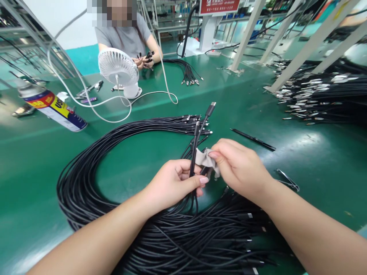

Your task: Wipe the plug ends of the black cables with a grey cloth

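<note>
My left hand (pixel 183 179) is closed around a few black USB cables (pixel 195 152), whose metal-tipped plugs stick up above the fingers. Pinched in my right hand (pixel 239 164) is a crumpled light-grey cloth (pixel 208 159). The cloth lies against the held cables, just right of my left fingers; part of a plug there is hidden by it. Below and to the left, a thick bundle of black cables (pixel 83 172) curves in a loop over the green table (pixel 137 164). Its plug ends lie behind my hands and also at the front, under my forearms.
A spray can (pixel 54 109) and a white fan (pixel 119 68) with a looping white cord stand at the left. Tweezers (pixel 287 179) and a thin black tool (pixel 254 139) lie right. Opposite, a person (pixel 123 38) handles cables. More cables (pixel 323 91) are piled far right, beside metal posts.
</note>
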`<action>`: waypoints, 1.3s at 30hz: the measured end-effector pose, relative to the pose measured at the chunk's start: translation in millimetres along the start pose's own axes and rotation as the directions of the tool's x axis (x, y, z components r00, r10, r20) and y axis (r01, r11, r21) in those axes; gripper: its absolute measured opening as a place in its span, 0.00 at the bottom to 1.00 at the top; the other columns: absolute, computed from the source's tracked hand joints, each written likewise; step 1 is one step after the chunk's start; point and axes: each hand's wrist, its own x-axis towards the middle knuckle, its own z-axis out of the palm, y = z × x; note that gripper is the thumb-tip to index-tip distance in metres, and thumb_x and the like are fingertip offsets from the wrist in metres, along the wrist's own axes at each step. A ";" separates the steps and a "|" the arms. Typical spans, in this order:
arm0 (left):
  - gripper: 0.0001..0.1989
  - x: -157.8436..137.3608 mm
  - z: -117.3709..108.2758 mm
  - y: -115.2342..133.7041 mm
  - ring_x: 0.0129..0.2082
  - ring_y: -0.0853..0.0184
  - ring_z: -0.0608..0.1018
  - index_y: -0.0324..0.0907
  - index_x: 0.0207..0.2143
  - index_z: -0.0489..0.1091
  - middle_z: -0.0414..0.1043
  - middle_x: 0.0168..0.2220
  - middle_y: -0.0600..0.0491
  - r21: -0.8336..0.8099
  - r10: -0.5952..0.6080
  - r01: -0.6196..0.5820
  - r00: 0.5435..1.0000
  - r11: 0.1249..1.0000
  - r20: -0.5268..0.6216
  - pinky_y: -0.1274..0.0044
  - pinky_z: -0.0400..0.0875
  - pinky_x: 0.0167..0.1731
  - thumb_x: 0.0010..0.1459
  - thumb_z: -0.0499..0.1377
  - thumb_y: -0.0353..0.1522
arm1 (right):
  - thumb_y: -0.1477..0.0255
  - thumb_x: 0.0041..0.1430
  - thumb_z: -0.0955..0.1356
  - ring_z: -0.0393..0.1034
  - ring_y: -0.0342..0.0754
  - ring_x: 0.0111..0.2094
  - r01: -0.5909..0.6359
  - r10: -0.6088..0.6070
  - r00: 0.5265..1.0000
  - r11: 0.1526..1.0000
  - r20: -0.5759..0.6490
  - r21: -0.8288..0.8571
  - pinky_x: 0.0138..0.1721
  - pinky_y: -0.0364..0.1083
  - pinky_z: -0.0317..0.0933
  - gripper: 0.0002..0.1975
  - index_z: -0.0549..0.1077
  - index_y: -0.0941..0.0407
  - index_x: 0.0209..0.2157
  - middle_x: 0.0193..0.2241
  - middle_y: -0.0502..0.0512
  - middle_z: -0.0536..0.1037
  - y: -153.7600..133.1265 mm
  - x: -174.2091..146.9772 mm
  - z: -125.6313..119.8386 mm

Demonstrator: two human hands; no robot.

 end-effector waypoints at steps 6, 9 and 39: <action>0.15 0.0 -0.5 -0.1 0.21 0.73 0.75 0.36 0.26 0.70 0.73 0.20 0.57 0.006 -0.002 0.002 1.000 1.000 -0.013 0.82 0.70 0.26 0.42 0.73 0.32 | 0.77 0.64 0.64 0.66 0.44 0.27 -0.028 0.018 0.999 0.955 0.036 0.294 0.30 0.43 0.61 0.11 0.73 0.57 0.27 0.23 0.53 0.72 4.4 2.5 -11.5; 0.15 0.9 -0.1 1.1 0.21 0.73 0.75 0.36 0.27 0.72 0.73 0.21 0.58 0.003 0.030 -0.030 1.000 1.000 0.007 0.82 0.70 0.26 0.41 0.73 0.32 | 0.75 0.63 0.66 0.65 0.43 0.26 0.010 -0.051 0.993 0.939 0.109 0.345 0.29 0.42 0.61 0.07 0.76 0.58 0.31 0.24 0.53 0.72 3.7 0.1 -8.4; 0.09 -2.0 -1.7 0.3 0.22 0.72 0.76 0.36 0.27 0.72 0.73 0.23 0.57 0.064 0.060 -0.059 0.998 0.996 -0.002 0.80 0.72 0.27 0.46 0.70 0.28 | 0.72 0.63 0.66 0.62 0.40 0.23 -0.155 0.029 0.941 0.921 0.336 0.356 0.26 0.39 0.57 0.05 0.71 0.57 0.33 0.24 0.48 0.72 1.2 -0.2 -4.7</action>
